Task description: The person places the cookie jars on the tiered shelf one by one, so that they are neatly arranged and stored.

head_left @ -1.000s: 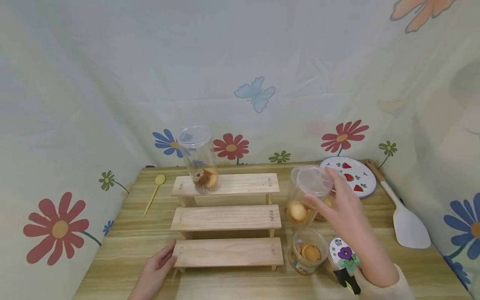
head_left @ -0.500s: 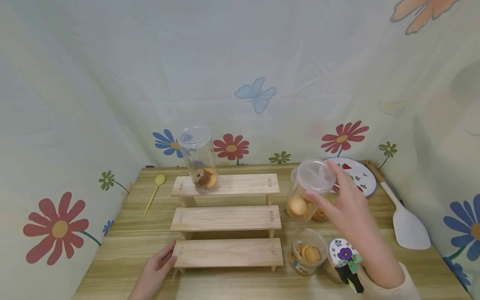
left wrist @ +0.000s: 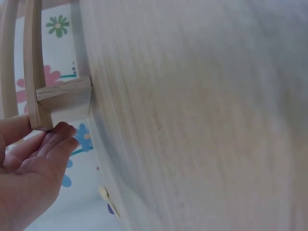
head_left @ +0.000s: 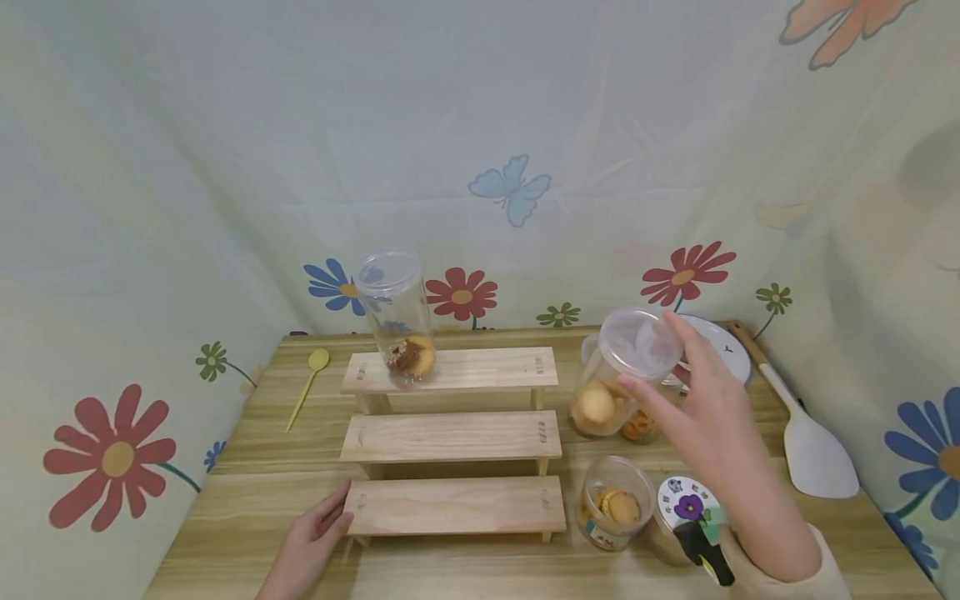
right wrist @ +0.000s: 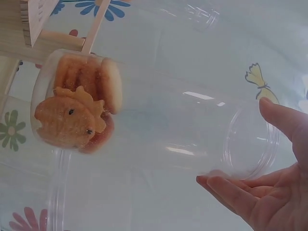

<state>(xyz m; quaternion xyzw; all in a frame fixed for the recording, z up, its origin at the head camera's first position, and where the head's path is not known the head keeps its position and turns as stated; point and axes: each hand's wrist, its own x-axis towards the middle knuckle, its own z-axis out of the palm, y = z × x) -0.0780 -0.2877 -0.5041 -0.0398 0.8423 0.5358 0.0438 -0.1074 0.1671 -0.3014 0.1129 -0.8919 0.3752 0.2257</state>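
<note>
In the head view, my right hand (head_left: 705,400) grips a tall clear cookie jar (head_left: 598,407) by its lidded end, thumb on one side and fingers on the other. The jar leans, its lid toward the hand. Brown and pale cookies (right wrist: 79,103) lie at its bottom in the right wrist view. My left hand (head_left: 311,533) touches the left end of the lowest wooden shelf (head_left: 457,506); its fingers (left wrist: 60,144) lie loosely beside the board end in the left wrist view. Another lidded jar (head_left: 401,317) with cookies stands upright on the top shelf (head_left: 487,367).
Behind the held jar is another clear jar with cookies (head_left: 639,427), partly hidden. A short cookie jar (head_left: 615,504) and a flower-lidded jar (head_left: 686,504) stand at the right front. Farther right are a plate (head_left: 731,354) and a spatula (head_left: 821,458). A yellow spoon (head_left: 307,383) lies left.
My right hand has moved slightly right and tipped the jar, its lid swinging right and away from me. The left hand stays at the shelf end.
</note>
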